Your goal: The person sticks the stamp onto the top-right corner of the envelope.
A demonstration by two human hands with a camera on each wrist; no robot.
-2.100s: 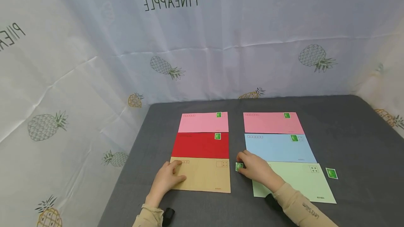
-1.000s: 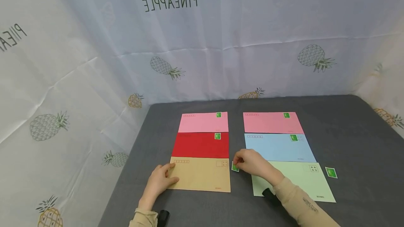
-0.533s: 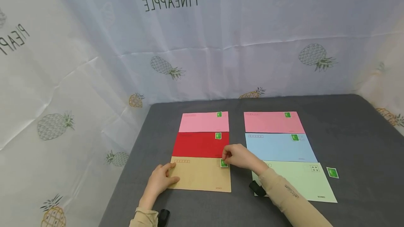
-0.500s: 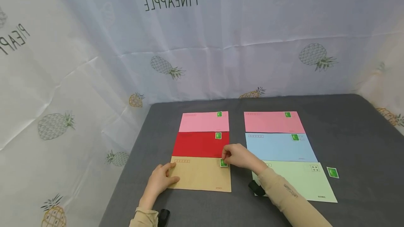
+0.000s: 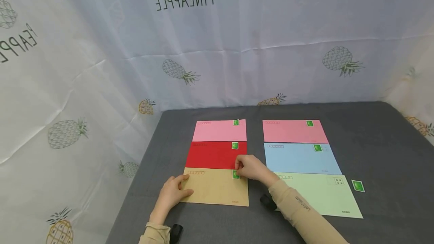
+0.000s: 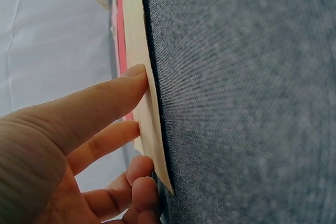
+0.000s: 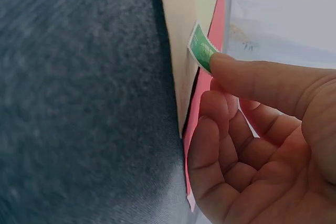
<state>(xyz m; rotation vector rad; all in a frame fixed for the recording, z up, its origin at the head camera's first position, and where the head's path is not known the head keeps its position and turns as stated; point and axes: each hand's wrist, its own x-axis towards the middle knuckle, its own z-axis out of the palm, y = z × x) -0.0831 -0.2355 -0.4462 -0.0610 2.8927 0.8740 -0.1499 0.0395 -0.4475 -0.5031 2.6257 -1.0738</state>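
Note:
My right hand [image 5: 252,168] pinches a green stamp [image 7: 201,49] with white perforated edges between thumb and fingertips. The stamp lies over the upper right corner of the tan envelope [image 5: 217,191], against its surface in the right wrist view, its near end bent up under my thumb. On the same envelope's left side, my left hand [image 5: 169,195] rests with thumb and index finger spread; in the left wrist view the thumb [image 6: 115,92] presses its surface and the other fingers curl by its edge.
Beyond the tan envelope lie a red envelope [image 5: 210,155] and a pink one [image 5: 217,133], each stamped. At right are a stamped pink envelope [image 5: 288,133], a stamped blue one [image 5: 295,161], and a pale green one [image 5: 315,199]. A loose green stamp [image 5: 358,186] lies beside it on the grey table [image 5: 383,142].
My right hand picked the stamp up from the table between the envelope columns and carried it left onto the tan envelope's corner. My left hand shifted slightly left, then stayed.

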